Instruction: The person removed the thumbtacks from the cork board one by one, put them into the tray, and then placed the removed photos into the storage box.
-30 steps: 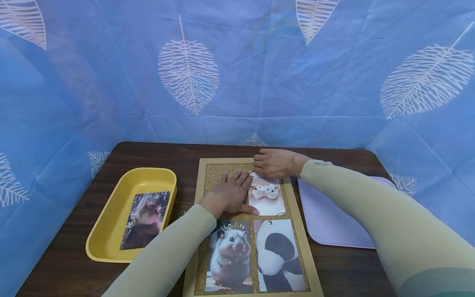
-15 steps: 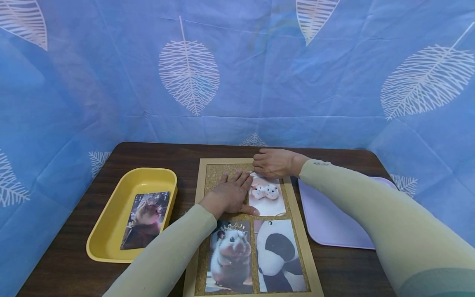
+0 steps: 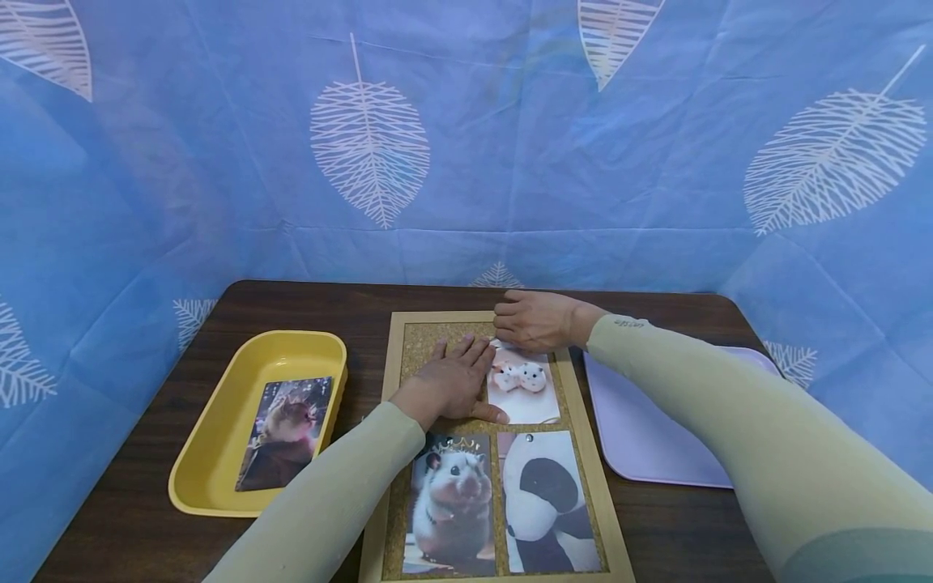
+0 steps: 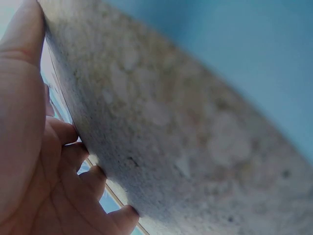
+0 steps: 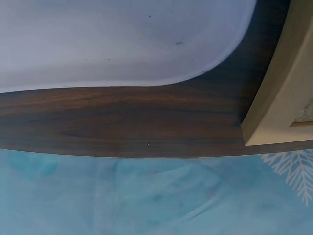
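On the surface (image 3: 670,526), mid-frame, a photo (image 3: 526,405) is likely being pinned, needing pressure: left fingers (image 3: 476,352) spread, right fingers (image 3: 506,321) curled, grip hidden.

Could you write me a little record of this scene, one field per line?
Board: cork board in a pale wood frame, lying on a dark table
Upper photo: two-animal photo
Lower photos: crowned hamster photo, left; panda photo, right
Left hand: spread on the board, thumb on the two-animal photo
Right hand: fingers curled at that photo's top edge; anything held is hidden
Left of board: yellow tray with one photo inside
Right of board: lavender tray
Backdrop: blue, white leaf print
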A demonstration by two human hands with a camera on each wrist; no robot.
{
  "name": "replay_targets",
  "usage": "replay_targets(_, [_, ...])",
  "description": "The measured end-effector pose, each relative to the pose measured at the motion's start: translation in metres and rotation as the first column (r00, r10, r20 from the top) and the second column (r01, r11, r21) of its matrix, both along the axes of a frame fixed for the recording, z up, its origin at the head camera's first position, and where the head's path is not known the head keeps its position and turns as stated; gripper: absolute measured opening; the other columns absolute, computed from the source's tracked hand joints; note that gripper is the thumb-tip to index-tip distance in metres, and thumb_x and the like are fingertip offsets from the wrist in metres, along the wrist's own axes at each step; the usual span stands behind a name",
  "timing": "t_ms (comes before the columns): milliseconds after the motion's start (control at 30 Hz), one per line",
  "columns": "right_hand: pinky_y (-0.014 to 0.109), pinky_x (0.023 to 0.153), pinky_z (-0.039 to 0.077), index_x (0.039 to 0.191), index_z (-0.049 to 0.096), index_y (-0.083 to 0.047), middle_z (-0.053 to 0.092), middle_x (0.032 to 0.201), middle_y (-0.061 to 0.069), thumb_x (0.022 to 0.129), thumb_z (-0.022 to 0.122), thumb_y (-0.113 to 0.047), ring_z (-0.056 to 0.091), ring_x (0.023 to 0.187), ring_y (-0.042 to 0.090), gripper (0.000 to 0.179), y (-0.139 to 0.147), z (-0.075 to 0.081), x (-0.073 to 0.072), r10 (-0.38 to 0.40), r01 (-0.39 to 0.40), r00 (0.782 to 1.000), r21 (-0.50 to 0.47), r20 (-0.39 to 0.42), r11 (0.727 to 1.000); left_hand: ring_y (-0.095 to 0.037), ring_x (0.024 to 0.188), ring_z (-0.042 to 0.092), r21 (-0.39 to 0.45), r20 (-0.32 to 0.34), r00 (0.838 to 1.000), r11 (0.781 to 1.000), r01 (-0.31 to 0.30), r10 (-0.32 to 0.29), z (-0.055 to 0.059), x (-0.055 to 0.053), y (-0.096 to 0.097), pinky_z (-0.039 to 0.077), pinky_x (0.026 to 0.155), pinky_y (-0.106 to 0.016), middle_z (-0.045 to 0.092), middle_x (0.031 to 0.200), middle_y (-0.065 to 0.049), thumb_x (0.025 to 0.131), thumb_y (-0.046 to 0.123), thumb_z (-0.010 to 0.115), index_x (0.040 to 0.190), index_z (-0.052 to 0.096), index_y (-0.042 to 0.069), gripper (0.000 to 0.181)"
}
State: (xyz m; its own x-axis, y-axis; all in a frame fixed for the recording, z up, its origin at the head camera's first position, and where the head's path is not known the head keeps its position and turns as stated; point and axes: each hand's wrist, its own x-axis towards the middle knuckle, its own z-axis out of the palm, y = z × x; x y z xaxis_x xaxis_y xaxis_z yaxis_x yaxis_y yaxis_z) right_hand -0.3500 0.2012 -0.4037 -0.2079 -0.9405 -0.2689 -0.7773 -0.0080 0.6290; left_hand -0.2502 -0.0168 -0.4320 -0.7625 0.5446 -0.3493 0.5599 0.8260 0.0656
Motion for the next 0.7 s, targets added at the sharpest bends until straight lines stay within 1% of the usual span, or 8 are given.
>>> replay_targets(133, [0.045,0.093,0.046,0.116,0.066,-0.016,0.066,0.112,0.002,0.109,0.056,-0.037,0.053,0.101,0.023,0.024,0.003,0.0,0.002,0.029,-0.031,0.999,-0.054,-0.034,0.998,-0.025,0.166,-0.002,0.007,0.01,1.0,1.0,0.0,0.0,0.0,0.0,0.0,0.009,0.133,-0.058,-0.002,0.179,0.0,0.088,0.089,0.045,0.172,0.004,0.02,0.115])
replay_targets(367, [0.044,0.095,0.048,0.112,0.063,-0.015,0.063,0.109,0.003,0.107,0.062,-0.038,0.053,0.099,0.022,0.023,0.009,-0.002,0.006,0.062,-0.079,0.993,-0.166,-0.103,0.983,-0.025,0.166,-0.002,0.017,0.022,1.0,1.0,-0.005,0.005,0.0,-0.001,0.0,0.009,0.132,-0.059,-0.002,0.179,0.0,0.089,0.088,0.046,0.172,0.004,0.02,0.115])
replay_targets(500, [0.045,0.098,0.05,0.107,0.061,-0.014,0.063,0.106,0.004,0.105,0.064,-0.037,0.055,0.1,0.023,0.023,0.013,-0.003,0.008,0.069,-0.1,0.988,-0.222,-0.14,0.97,-0.025,0.166,-0.002,0.025,0.029,1.0,1.0,-0.008,0.007,0.001,0.0,0.001,0.009,0.132,-0.059,-0.002,0.179,-0.001,0.089,0.087,0.046,0.172,0.005,0.019,0.115])
replay_targets(700, [0.044,0.091,0.047,0.099,0.057,-0.013,0.061,0.102,0.005,0.1,0.068,-0.035,0.054,0.096,0.025,0.025,0.02,-0.006,0.011,0.067,-0.129,0.978,-0.321,-0.197,0.938,-0.025,0.166,-0.002,0.02,0.031,0.999,1.0,-0.014,0.013,0.002,0.002,0.002,0.008,0.133,-0.058,-0.002,0.179,-0.001,0.089,0.087,0.047,0.172,0.004,0.019,0.115])
